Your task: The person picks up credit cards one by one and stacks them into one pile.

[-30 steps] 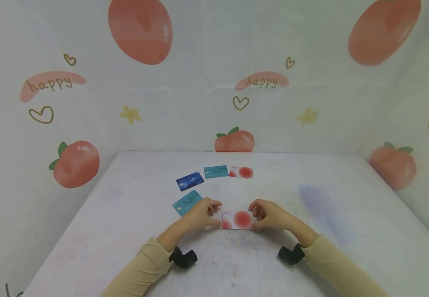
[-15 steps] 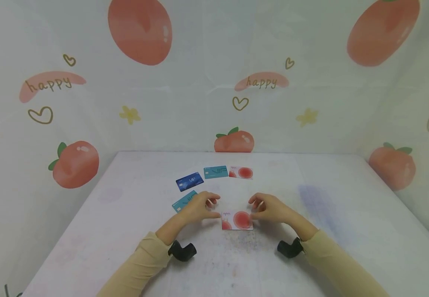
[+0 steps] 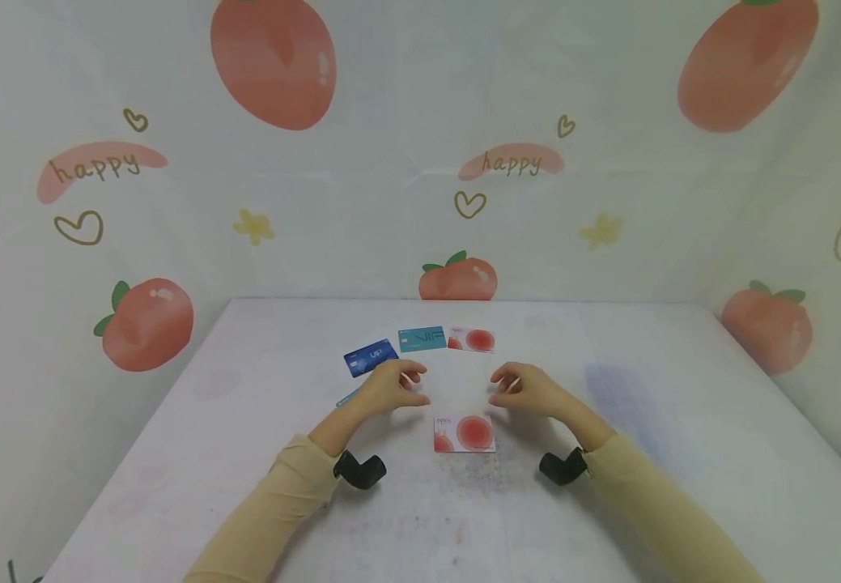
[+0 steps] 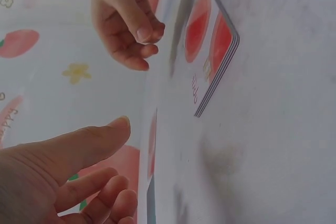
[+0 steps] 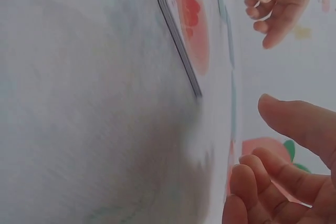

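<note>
A small stack of white cards printed with red circles (image 3: 464, 434) lies flat near the table's middle. In the left wrist view, the layered edge of the card stack (image 4: 218, 80) shows several cards squared together. Beyond the stack's left side my left hand (image 3: 388, 387) hovers, its fingers loosely bent and thumb apart, holding nothing. Opposite it, my right hand (image 3: 534, 392) hovers likewise, with nothing between thumb and fingers. Both hands are clear of the stack. My left hand mostly hides a teal card (image 3: 347, 397) and overlaps the corner of a blue VIP card (image 3: 364, 359).
Farther back, a teal VIP card (image 3: 422, 339) and a white card with red circles (image 3: 472, 339) lie side by side. A white table (image 3: 609, 518) carries everything. Behind it hangs a printed backdrop (image 3: 391, 219).
Both hands have let go of the card stack, lifted and drawn back from it toward the far side. The stack stays in place. My left hand now covers more of the near teal card.
</note>
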`<state>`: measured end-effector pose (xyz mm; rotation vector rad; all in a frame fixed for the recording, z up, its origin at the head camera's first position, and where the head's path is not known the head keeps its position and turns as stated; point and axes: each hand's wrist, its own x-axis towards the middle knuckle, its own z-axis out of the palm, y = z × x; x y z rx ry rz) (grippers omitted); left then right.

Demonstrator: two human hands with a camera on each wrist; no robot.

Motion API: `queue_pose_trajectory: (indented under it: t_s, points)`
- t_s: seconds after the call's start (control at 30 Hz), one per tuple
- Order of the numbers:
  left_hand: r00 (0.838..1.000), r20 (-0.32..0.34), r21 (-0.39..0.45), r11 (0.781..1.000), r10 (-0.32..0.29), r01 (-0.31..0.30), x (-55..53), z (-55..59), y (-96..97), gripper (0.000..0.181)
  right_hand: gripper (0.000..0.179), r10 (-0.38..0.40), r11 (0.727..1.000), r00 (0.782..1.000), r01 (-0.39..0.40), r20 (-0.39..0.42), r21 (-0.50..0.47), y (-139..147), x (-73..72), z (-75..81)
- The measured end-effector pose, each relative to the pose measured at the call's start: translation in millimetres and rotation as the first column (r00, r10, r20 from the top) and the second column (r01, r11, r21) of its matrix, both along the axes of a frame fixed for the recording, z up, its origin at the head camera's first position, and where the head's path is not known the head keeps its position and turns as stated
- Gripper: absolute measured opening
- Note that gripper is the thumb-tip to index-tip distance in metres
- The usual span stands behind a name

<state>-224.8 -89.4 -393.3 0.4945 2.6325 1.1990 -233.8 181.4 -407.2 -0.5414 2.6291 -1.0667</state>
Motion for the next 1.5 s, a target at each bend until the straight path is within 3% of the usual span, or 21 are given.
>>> queue_pose_trajectory:
  t_s: [0.4,0.77,1.0,1.5]
  points:
    - [0.999,-0.008,-0.067,0.997,0.035,-0.036,-24.7,-0.5,1.9,0.048,0.030,-0.067,0.998,0.997,0.067,-0.034,-0.021,8,-21.2,-4.5]
    - [0.999,-0.035,-0.079,0.997,0.016,-0.018,-48.0,-5.1,4.1,0.047,0.031,-0.154,0.988,0.987,0.154,-0.036,0.004,9,-43.0,-3.6]
    - [0.999,-0.028,-0.101,0.994,0.033,-0.036,-57.4,-3.1,11.6,0.047,0.034,-0.186,0.982,0.982,0.186,-0.013,0.010,6,-52.7,0.2]
    - [0.999,-0.014,-0.111,0.993,0.049,-0.050,-79.4,-8.0,29.0,0.048,0.038,-0.249,0.968,0.968,0.249,0.024,0.022,2,-75.9,-8.4]
